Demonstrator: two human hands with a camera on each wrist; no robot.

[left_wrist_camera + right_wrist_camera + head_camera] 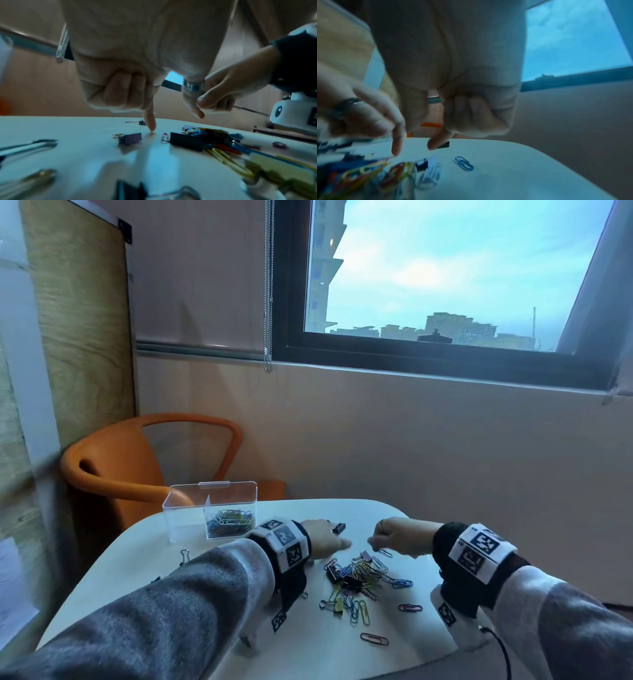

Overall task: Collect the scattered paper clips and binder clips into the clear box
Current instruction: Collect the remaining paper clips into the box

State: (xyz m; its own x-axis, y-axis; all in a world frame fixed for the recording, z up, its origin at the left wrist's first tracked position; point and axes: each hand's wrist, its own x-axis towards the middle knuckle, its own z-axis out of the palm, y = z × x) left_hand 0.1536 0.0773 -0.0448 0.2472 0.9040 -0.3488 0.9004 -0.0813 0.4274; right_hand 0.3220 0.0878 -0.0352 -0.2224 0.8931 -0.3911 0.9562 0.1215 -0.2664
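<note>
The clear box (191,508) stands at the table's far left, with several coloured paper clips (230,521) in its right compartment. A heap of paper clips and binder clips (359,573) lies mid-table. My left hand (342,544) hovers at the heap's far edge. In the left wrist view its index fingertip (151,128) touches the table between a purple binder clip (131,138) and a black binder clip (187,140), thumb apart, other fingers curled. My right hand (375,541) hangs just right of it, thumb and index apart above a blue paper clip (464,163), holding nothing visible.
A black binder clip (337,527) lies beyond my left hand and a silver-handled one (185,556) near the box. Pink paper clips (410,607) lie toward the front right. An orange chair (120,467) stands behind the white table (137,611); a wall and window lie beyond.
</note>
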